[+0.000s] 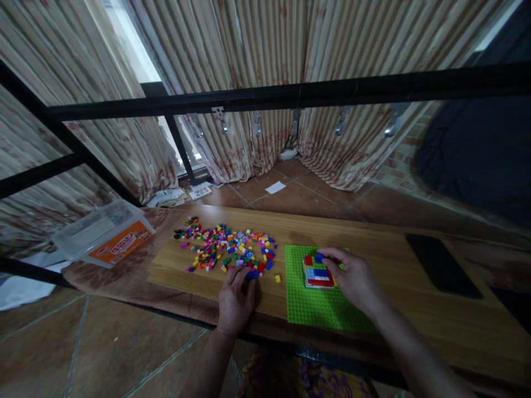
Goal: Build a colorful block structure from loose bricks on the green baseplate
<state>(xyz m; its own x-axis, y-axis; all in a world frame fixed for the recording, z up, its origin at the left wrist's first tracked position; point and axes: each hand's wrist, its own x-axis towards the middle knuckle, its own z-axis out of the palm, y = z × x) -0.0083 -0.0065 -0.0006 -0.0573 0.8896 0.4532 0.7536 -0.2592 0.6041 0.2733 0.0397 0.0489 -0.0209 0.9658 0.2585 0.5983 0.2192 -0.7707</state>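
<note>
The small layered build [318, 275] of red, blue and white bricks sits on the green baseplate [315, 309], toward its far edge. At the build's far edge the right hand [352, 279] holds a blue brick [319, 257], with the grip pinched shut on it between thumb and fingertips. This looks like the placing step: the piece is at the stack but does not look pressed home. Seating it calls for lining up the studs and pressing straight down so the layers below do not shift.

The left hand [235, 298] rests on the worktop [394, 260] at the near edge of the loose brick pile [226, 249]. Its fingertips touch a second blue brick [251, 274], but I cannot tell whether that grip has closed. A single yellow brick [277, 278] lies between pile and baseplate. A clear plastic box [103, 232] stands at the far left and a dark flat device [442, 265] at the right.
</note>
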